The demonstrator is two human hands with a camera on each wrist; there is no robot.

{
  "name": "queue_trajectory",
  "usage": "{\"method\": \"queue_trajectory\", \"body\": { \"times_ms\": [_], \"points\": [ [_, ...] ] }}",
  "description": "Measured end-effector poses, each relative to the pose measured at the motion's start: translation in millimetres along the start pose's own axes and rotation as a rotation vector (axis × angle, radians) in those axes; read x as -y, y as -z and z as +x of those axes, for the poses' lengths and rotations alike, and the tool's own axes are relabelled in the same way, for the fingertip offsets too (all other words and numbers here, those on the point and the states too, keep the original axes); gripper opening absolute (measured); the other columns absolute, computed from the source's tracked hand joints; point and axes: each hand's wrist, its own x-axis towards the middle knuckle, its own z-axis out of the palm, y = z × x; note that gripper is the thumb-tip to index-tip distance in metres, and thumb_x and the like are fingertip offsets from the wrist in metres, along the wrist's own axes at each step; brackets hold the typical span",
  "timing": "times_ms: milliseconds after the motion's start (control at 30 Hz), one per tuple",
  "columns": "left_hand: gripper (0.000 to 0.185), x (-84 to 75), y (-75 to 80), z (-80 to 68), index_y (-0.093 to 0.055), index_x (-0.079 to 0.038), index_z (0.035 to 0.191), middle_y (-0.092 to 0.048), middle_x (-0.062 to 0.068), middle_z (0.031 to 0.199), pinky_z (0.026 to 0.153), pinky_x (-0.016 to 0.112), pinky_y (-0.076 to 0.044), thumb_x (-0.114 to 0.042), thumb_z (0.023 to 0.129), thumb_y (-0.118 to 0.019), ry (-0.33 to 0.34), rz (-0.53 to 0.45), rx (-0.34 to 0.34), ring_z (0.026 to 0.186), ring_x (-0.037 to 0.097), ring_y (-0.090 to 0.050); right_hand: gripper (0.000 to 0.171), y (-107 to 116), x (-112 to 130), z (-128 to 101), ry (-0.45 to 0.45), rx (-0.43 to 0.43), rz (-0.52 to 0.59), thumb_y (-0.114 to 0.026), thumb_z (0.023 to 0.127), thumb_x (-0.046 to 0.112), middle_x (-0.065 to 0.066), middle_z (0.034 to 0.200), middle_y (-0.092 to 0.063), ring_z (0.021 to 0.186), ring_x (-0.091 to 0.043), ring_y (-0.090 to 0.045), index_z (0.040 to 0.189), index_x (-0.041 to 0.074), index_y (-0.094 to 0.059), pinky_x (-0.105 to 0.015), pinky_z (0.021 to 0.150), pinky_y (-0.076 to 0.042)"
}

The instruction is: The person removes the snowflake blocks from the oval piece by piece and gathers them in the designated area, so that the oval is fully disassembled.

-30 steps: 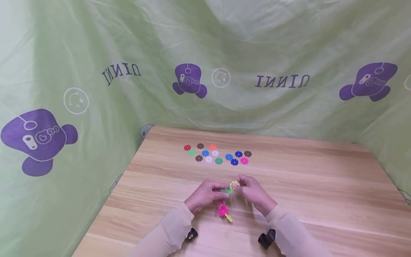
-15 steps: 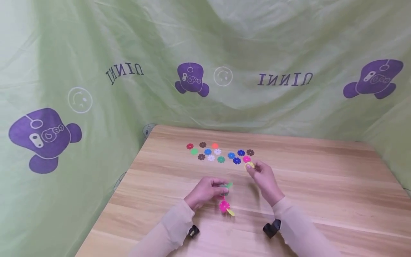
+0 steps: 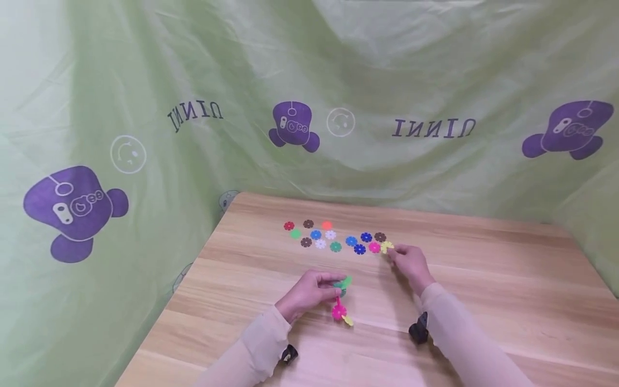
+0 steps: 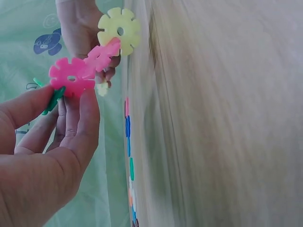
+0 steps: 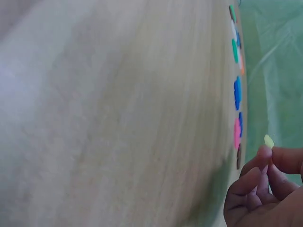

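My left hand grips a chain of joined flower-shaped snowflake discs. In the left wrist view, its thumb and fingers hold the end with a green disc and a pink disc. A second pink disc and a pale yellow disc follow along the chain. My right hand pinches a separate yellow disc by its edge, beside the pink disc of the loose group. In the right wrist view, thumb and forefinger hold this yellow disc, mostly covered.
Several loose discs lie flat toward the back of the wooden table, among them a red disc, a white disc and a dark blue disc. A green printed curtain hangs behind and at both sides.
My right hand has moved away from the chain, forward and to the right, carrying the yellow disc to the right end of the loose group. My left hand stays nearly in place with the chain.
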Motion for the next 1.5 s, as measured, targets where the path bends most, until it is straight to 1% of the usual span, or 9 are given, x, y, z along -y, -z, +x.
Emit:
{"method": "queue_trajectory", "body": {
  "times_ms": [133, 233, 367, 533, 700, 900, 1167, 1333, 1500],
  "points": [
    [0.033, 0.1, -0.8, 0.1, -0.063, -0.011, 0.114, -0.067, 0.005, 0.099, 0.078, 0.032, -0.056, -0.006, 0.082, -0.068, -0.01, -0.024, -0.018, 0.087, 0.016, -0.067, 0.035, 5, -6, 12, -0.035, -0.005, -0.016, -0.058, 0.091, 0.024, -0.009, 0.092, -0.065, 0.075, -0.015, -0.057, 0.116, -0.001, -0.058, -0.025, 0.064, -0.049],
    [0.028, 0.3, -1.1, 0.6, -0.062, -0.007, 0.107, -0.067, 0.006, 0.095, 0.079, 0.034, -0.056, -0.005, 0.081, -0.069, -0.022, -0.037, -0.042, 0.084, 0.016, -0.067, 0.035, 10, -10, 19, -0.048, -0.02, -0.046, -0.061, 0.089, 0.024, -0.005, 0.082, -0.065, 0.068, -0.013, -0.055, 0.113, -0.001, -0.059, -0.024, 0.059, -0.047],
    [0.022, 1.9, 0.3, 1.4, -0.062, -0.008, 0.1, -0.069, 0.004, 0.09, 0.079, 0.031, -0.055, -0.007, 0.08, -0.07, -0.051, 0.025, -0.071, 0.082, 0.014, -0.066, 0.034, 14, -13, 25, -0.08, -0.023, -0.04, -0.063, 0.088, 0.025, -0.001, 0.071, -0.065, 0.061, -0.012, -0.056, 0.11, -0.001, -0.061, -0.024, 0.055, -0.047],
    [0.019, 2.7, 1.5, 2.9, -0.063, -0.01, 0.097, -0.07, 0.001, 0.09, 0.08, 0.027, -0.053, -0.012, 0.08, -0.071, -0.076, 0.097, -0.08, 0.083, 0.013, -0.066, 0.035, 16, -11, 29, -0.098, -0.018, -0.032, -0.065, 0.086, 0.027, 0.0, 0.068, -0.067, 0.059, -0.011, -0.061, 0.108, -0.001, -0.062, -0.024, 0.054, -0.048],
    [0.018, 2.1, 0.1, 2.2, -0.065, -0.012, 0.096, -0.069, 0.0, 0.087, 0.08, 0.028, -0.053, -0.017, 0.08, -0.072, -0.067, 0.134, -0.103, 0.082, 0.014, -0.065, 0.036, 18, -9, 28, -0.091, -0.02, -0.028, -0.066, 0.085, 0.026, 0.003, 0.065, -0.068, 0.057, -0.008, -0.063, 0.108, -0.002, -0.062, -0.022, 0.051, -0.047],
    [0.018, 2.9, 0.1, 1.1, -0.066, -0.011, 0.096, -0.068, 0.0, 0.085, 0.076, 0.029, -0.055, -0.017, 0.08, -0.071, -0.048, 0.122, -0.108, 0.08, 0.015, -0.064, 0.035, 18, -6, 27, -0.084, -0.012, -0.021, -0.064, 0.087, 0.025, 0.003, 0.065, -0.069, 0.057, -0.007, -0.063, 0.108, -0.003, -0.063, -0.022, 0.05, -0.045],
    [0.017, -2.0, -2.1, -0.2, -0.066, -0.01, 0.095, -0.068, 0.003, 0.085, 0.076, 0.033, -0.056, -0.015, 0.08, -0.072, -0.016, 0.085, -0.12, 0.077, 0.014, -0.064, 0.037, 20, -7, 26, -0.073, 0.01, 0.002, -0.058, 0.09, 0.022, 0.004, 0.074, -0.07, 0.06, -0.006, -0.063, 0.115, -0.006, -0.058, -0.023, 0.052, -0.047],
    [0.019, -4.5, -3.7, -1.3, -0.066, -0.009, 0.097, -0.068, 0.004, 0.087, 0.076, 0.034, -0.056, -0.016, 0.08, -0.072, -0.002, 0.063, -0.122, 0.077, 0.014, -0.064, 0.041, 18, -7, 18, -0.072, 0.03, -0.002, -0.054, 0.093, 0.025, -0.005, 0.091, -0.07, 0.068, -0.01, -0.063, 0.121, -0.005, -0.054, -0.023, 0.062, -0.049],
    [0.02, -5.9, -5.2, -0.7, -0.066, -0.01, 0.097, -0.068, 0.003, 0.087, 0.077, 0.032, -0.056, -0.018, 0.08, -0.072, -0.001, 0.053, -0.108, 0.078, 0.014, -0.064, 0.042, 1, 5, -5, 0.077, 0.134, -0.011, -0.054, 0.094, 0.029, -0.015, 0.114, -0.061, 0.09, -0.021, -0.062, 0.126, 0.002, -0.052, -0.031, 0.079, -0.052]
  ]
}}
